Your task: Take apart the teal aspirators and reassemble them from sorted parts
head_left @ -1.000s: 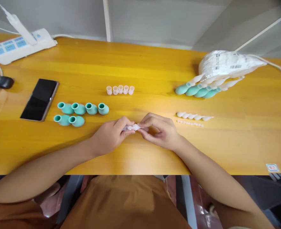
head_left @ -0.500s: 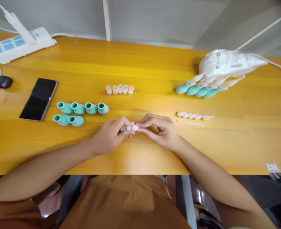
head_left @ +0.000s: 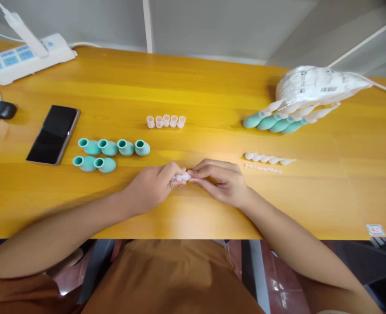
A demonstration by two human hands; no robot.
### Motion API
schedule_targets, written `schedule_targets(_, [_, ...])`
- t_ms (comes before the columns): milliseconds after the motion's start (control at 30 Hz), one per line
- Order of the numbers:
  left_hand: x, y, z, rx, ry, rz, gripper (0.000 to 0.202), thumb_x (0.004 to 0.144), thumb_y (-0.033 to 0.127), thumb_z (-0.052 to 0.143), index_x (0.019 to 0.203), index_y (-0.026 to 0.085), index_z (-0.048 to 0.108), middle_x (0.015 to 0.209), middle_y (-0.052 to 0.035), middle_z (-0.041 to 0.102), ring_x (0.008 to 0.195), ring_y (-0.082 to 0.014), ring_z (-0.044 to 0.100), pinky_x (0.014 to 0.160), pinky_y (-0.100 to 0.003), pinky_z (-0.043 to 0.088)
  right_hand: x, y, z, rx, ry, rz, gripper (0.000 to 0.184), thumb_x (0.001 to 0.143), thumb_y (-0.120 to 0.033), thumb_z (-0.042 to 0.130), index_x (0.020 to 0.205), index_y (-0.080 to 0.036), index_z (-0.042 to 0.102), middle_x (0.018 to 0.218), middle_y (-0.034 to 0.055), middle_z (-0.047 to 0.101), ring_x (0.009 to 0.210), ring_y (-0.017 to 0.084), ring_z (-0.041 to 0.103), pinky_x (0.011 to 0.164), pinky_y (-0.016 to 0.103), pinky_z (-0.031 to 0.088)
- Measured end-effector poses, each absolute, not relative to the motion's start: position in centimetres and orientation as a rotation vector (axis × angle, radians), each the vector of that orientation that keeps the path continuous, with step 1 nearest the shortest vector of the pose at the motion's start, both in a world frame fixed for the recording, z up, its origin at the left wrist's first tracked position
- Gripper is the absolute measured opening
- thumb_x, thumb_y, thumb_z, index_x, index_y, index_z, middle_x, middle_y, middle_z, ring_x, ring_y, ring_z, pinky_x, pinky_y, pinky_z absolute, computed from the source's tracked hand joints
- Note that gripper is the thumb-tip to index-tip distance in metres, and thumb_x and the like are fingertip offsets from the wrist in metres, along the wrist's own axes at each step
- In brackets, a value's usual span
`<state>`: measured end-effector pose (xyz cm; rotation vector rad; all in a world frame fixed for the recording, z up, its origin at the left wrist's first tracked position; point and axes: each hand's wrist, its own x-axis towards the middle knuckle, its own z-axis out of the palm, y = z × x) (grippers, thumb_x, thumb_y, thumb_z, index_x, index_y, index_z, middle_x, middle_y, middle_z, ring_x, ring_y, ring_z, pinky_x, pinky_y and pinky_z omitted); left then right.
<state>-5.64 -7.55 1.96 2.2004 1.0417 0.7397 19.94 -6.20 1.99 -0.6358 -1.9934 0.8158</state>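
My left hand (head_left: 150, 186) is closed around a small translucent white plastic connector (head_left: 179, 177). The fingers cover much of it. From the other side, my right hand (head_left: 224, 181) pinches the pointed end of a white nozzle tip (head_left: 188, 175), which meets the connector; its far end is hidden in the fingers. Both hands are just above the table near its front edge. Several teal rubber bulbs (head_left: 125, 148) with open mouths lie to the left. Pale cup-shaped connectors (head_left: 166, 121) stand in a row beyond the hands. To the right are a row of white nozzle tips (head_left: 267, 158) and tiny pale pieces (head_left: 263, 168).
Teal bulbs with white nozzles fitted (head_left: 267, 122) lie at the back right, against a white plastic bag (head_left: 311, 85). A black phone (head_left: 53, 135), a mouse-like black object (head_left: 2, 110) and a power strip (head_left: 29, 59) with cables occupy the left.
My left fingers have closed further over the connector, leaving less of it showing. Both hands stay together at the same place, and the view has shifted slightly.
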Motion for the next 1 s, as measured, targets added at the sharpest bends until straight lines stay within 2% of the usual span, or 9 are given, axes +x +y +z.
schedule_targets(100, [-5.5,-7.8,2.1,2.126,1.058,0.757,0.016,0.115,0.038,0.060,0.111,0.023,0.062,0.105,-0.0065,0.088,0.089,-0.0213,0.085,0.074,-0.030,0.063,19.6,-6.5,1.9,-0.657,-1.931,0.854,0.016,0.101,-0.012,0.082,0.113,-0.023,0.082,0.100,0.0090,0.086,0.088,0.020,0.082,0.076,0.032,0.069])
schedule_targets(233, [-5.3,-8.3,2.2,2.017,1.052,0.779,0.020,0.116,0.042,0.060,0.112,0.023,0.060,0.091,-0.0022,0.085,0.085,-0.0204,0.085,0.072,-0.028,0.062,19.2,-6.8,1.5,-0.693,-1.824,0.988,0.012,0.100,-0.015,0.084,0.109,-0.023,0.082,0.092,0.0049,0.084,0.076,0.017,0.080,0.071,0.031,0.066])
schedule_targets(400, [-5.1,-8.6,2.1,2.116,1.042,0.862,0.020,0.117,0.042,0.060,0.113,0.023,0.059,0.092,-0.0021,0.085,0.083,-0.0188,0.084,0.068,-0.026,0.058,19.3,-6.8,1.4,-0.707,-1.729,1.192,0.004,0.103,-0.022,0.083,0.106,-0.021,0.081,0.090,0.0039,0.083,0.072,0.014,0.080,0.071,0.028,0.066])
schedule_targets(500, [-5.5,-7.8,2.6,2.341,1.056,0.920,0.024,0.116,0.045,0.062,0.122,0.022,0.062,0.101,-0.0068,0.084,0.087,-0.0220,0.081,0.075,-0.032,0.060,19.4,-6.4,1.8,-0.758,-1.658,1.279,0.011,0.103,-0.030,0.085,0.109,-0.021,0.083,0.090,0.0043,0.084,0.074,0.015,0.081,0.072,0.028,0.067])
schedule_targets(600, [-6.3,-6.5,3.6,2.579,1.145,0.958,0.047,0.107,0.046,0.074,0.143,0.020,0.059,0.113,-0.0119,0.081,0.101,-0.0302,0.076,0.096,-0.046,0.059,19.4,-6.0,2.1,-0.855,-1.471,1.371,0.021,0.101,-0.040,0.088,0.108,-0.021,0.082,0.092,0.0045,0.086,0.070,0.014,0.080,0.068,0.028,0.068])
schedule_targets(700, [-7.0,-5.6,4.7,2.671,1.490,0.880,0.061,0.098,0.031,0.075,0.153,0.014,0.055,0.134,-0.0222,0.074,0.122,-0.0440,0.068,0.107,-0.062,0.050,19.4,-5.4,1.9,-0.924,-1.348,1.358,0.028,0.097,-0.046,0.090,0.105,-0.020,0.081,0.087,0.0026,0.086,0.066,0.014,0.078,0.064,0.027,0.068])
schedule_targets(767, [-7.1,-5.5,5.3,2.671,1.689,0.802,0.066,0.092,0.023,0.073,0.155,0.011,0.056,0.143,-0.0277,0.068,0.130,-0.0532,0.061,0.107,-0.071,0.045,19.3,-5.3,1.7,-0.944,-1.331,1.308,0.030,0.096,-0.048,0.091,0.105,-0.021,0.080,0.087,0.0023,0.086,0.066,0.014,0.078,0.064,0.028,0.068])
schedule_targets(867, [-7.0,-5.9,5.9,2.703,1.823,0.695,0.067,0.087,0.018,0.069,0.153,0.011,0.058,0.142,-0.0292,0.067,0.127,-0.0552,0.061,0.101,-0.071,0.044,19.3,-5.3,1.7,-0.945,-1.336,1.239,0.030,0.095,-0.048,0.092,0.105,-0.021,0.080,0.087,0.0025,0.086,0.069,0.015,0.079,0.066,0.028,0.068])
schedule_targets(1000, [-7.2,-5.8,5.7,2.774,1.829,0.585,0.053,0.090,0.013,0.062,0.143,0.012,0.064,0.115,-0.0245,0.073,0.112,-0.0483,0.066,0.090,-0.063,0.050,19.3,-5.6,1.9,-0.904,-1.362,1.164,0.024,0.098,-0.042,0.090,0.107,-0.022,0.081,0.085,0.0011,0.085,0.071,0.014,0.080,0.068,0.027,0.067])
